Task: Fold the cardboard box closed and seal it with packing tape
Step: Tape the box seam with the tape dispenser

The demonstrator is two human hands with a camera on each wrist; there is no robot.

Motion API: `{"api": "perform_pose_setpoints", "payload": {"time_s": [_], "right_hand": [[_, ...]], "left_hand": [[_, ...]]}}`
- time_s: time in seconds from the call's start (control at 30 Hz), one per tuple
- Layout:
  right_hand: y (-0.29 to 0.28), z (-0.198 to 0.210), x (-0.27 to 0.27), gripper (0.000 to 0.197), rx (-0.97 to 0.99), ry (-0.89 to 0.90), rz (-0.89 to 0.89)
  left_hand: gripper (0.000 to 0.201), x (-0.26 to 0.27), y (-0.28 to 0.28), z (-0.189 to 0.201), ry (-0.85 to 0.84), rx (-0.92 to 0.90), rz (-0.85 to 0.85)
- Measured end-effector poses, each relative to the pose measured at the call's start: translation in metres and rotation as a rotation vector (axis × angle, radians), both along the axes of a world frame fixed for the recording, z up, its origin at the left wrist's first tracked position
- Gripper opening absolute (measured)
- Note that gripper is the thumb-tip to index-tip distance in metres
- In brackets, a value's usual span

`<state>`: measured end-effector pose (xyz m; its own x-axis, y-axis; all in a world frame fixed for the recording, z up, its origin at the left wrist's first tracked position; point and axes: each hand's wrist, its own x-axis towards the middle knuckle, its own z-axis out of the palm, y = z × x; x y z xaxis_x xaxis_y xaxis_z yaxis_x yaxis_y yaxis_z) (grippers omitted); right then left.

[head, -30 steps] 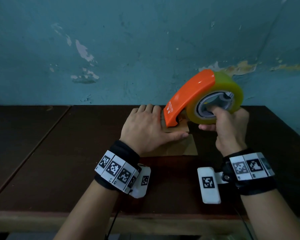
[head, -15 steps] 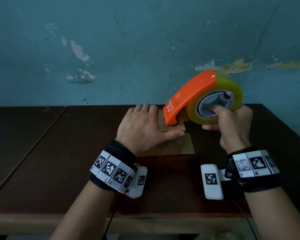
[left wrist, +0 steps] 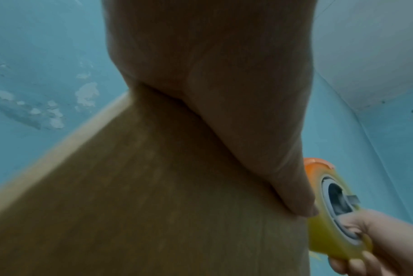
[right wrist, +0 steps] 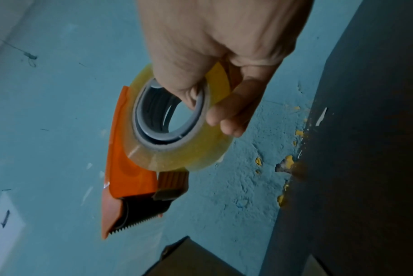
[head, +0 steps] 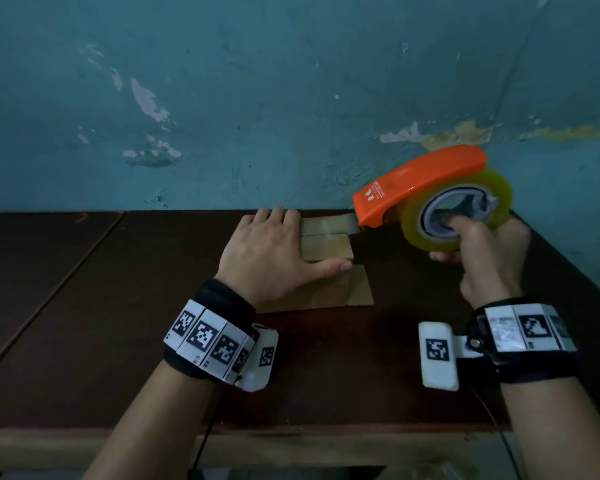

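Observation:
A small cardboard box stands on the dark wooden table near the wall. My left hand lies flat on the box top, thumb along its near edge; the left wrist view shows the palm on cardboard. A clear tape strip runs over the top's seam to the mouth of the orange tape dispenser. My right hand grips the dispenser by its yellowish roll, thumb in the core, just right of the box. Its serrated blade hangs above a box corner.
A teal wall with flaking paint rises directly behind the box. A seam between table boards runs along the left. The table's front edge is close to my forearms. A brown cardboard panel shows below the box top, toward me.
My right hand has drawn the dispenser rightward, from over the box top to beyond its right edge, leaving tape on the seam. The left hand stays pressed on the box.

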<state>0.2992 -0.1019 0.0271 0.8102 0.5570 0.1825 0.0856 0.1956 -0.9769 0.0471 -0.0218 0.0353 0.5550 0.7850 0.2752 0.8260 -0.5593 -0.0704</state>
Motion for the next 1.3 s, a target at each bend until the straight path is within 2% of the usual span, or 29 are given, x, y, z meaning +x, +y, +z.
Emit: {"api": "perform_pose_setpoints", "payload": {"time_s": [0.3, 0.6, 0.73, 0.8, 0.9, 1.03, 1.3], "right_hand": [[0.003, 0.001, 0.009, 0.015, -0.028, -0.045, 0.027], [0.006, -0.01, 0.012, 0.018, -0.007, 0.037, 0.037], [0.012, -0.01, 0.013, 0.031, -0.03, 0.067, 0.085], [0.011, -0.01, 0.015, 0.032, -0.041, 0.046, 0.083], [0.005, -0.01, 0.018, 0.012, -0.064, -0.042, 0.044], [-0.001, -0.012, 0.016, 0.021, -0.102, -0.13, 0.041], [0.001, -0.016, 0.017, 0.019, -0.157, -0.147, 0.05]], "left_hand": [[0.109, -0.002, 0.001, 0.0, -0.021, -0.007, -0.002], [0.11, -0.004, 0.001, 0.001, -0.026, -0.01, -0.01], [0.112, -0.004, 0.001, 0.0, -0.027, -0.015, -0.009], [0.113, -0.004, 0.002, -0.001, -0.033, -0.014, -0.005], [0.112, -0.003, 0.001, -0.001, -0.037, -0.008, -0.004], [0.112, -0.003, 0.002, -0.002, -0.037, -0.006, -0.015], [0.106, -0.005, 0.004, -0.003, -0.021, -0.028, -0.082]]}}
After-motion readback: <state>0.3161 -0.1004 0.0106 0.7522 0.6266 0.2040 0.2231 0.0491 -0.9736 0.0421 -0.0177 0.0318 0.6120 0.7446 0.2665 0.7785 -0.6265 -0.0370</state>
